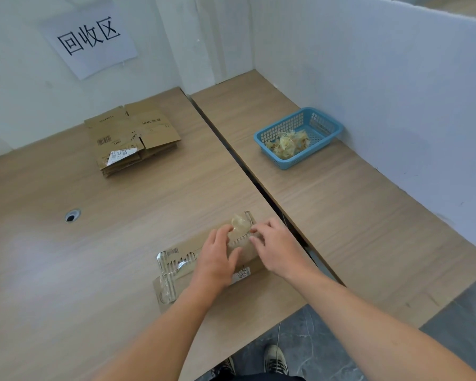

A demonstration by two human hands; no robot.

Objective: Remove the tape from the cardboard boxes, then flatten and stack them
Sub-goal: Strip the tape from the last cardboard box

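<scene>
Flattened boxes (133, 138) sit stacked by the far wall, clear of the work; the cardboard box (190, 244) lies at the near edge of the table (93, 243). The left hand (217, 254) steadies it, fingers bent, grip unclear, so the right hand (275, 248), fingers curled, can pinch the loosened tape (241, 222).

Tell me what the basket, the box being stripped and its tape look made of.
The basket: blue moulded plastic, judging by its uniform colour and grid-mesh walls. The box: brown cardboard, matte, likely corrugated, with creased flaps. The tape: clear plastic film by the look, glossy, wrinkled with glare.
</scene>
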